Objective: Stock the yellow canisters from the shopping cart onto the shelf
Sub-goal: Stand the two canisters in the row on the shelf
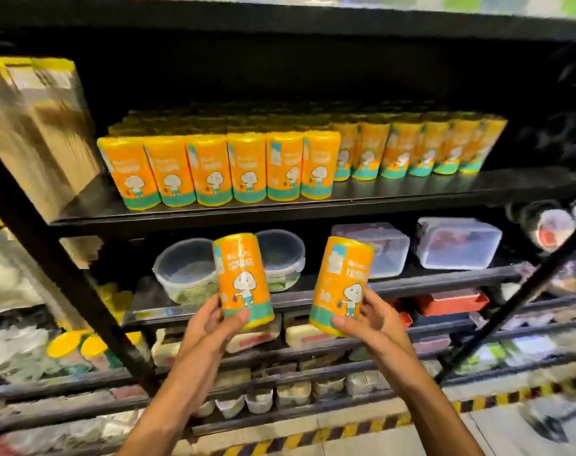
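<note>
your left hand grips one yellow canister near its base, fingers wrapped round the green band, thumb across the front. your right hand grips a second yellow canister the same way, low on the label. both canisters are held up in front of the black shelf, below its front edge, the left one nearly upright, the right one tilted a little to the right. they sit well apart from each other.

on the shelf a row of matching canisters stands upright, touching side by side, with more rows behind. bare shelf shows at the right end. tall brown packets stand at the left end. clear plastic food containers sit on the level below. edges of the view are blurred.
</note>
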`<action>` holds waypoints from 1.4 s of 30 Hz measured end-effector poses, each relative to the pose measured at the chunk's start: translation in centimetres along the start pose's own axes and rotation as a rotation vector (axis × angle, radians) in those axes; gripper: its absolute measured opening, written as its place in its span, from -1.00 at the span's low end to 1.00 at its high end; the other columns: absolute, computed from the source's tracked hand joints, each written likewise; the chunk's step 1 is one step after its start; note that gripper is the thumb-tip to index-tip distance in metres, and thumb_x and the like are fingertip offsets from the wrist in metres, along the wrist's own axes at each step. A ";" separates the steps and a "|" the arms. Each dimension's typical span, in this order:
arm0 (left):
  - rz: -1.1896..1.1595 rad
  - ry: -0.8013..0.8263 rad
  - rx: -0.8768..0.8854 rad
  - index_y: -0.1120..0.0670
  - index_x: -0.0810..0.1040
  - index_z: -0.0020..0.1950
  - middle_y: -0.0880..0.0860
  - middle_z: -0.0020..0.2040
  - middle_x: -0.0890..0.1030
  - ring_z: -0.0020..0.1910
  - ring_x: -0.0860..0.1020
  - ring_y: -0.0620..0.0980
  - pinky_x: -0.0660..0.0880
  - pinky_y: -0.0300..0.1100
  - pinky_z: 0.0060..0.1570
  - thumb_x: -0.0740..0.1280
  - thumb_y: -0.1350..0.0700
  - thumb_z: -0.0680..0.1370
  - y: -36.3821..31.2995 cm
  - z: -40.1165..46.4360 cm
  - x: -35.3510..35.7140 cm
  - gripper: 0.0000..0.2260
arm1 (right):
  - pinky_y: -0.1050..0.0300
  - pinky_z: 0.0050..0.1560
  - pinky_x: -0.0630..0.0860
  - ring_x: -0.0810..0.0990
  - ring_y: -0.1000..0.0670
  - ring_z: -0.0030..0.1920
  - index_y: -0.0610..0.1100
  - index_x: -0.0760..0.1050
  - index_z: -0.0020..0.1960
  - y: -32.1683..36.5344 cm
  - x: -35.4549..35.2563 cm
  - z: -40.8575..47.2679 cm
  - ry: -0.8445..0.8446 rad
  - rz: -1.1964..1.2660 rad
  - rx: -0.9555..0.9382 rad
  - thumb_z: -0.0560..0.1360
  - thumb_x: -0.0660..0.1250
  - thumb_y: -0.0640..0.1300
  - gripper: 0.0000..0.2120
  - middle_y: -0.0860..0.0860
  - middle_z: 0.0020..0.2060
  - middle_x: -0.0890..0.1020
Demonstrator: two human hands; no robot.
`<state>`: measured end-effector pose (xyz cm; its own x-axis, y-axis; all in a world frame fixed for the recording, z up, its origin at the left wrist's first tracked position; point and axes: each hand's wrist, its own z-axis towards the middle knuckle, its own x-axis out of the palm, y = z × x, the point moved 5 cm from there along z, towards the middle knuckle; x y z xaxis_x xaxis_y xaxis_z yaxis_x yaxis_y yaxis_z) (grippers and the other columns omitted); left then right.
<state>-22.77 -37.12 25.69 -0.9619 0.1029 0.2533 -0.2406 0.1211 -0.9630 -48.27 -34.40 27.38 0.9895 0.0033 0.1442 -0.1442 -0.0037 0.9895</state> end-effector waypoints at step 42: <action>0.777 -0.304 0.510 -0.13 0.07 0.59 -0.19 0.53 0.27 0.49 0.27 -0.23 0.34 -0.07 0.46 0.46 -0.13 0.48 -4.8 23.3 25.5 -0.19 | 0.47 0.19 0.43 0.46 0.25 0.30 0.08 0.29 0.45 10.8 -20.6 24.5 -0.135 -0.523 -0.537 0.30 0.62 -0.03 -0.19 0.15 0.31 0.45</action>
<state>-49.15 -58.11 34.58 -0.8514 -0.2939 -0.4345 0.5161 -0.3216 -0.7938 -70.15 -58.97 35.01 0.9164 -0.2517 -0.3113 0.3957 0.4518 0.7996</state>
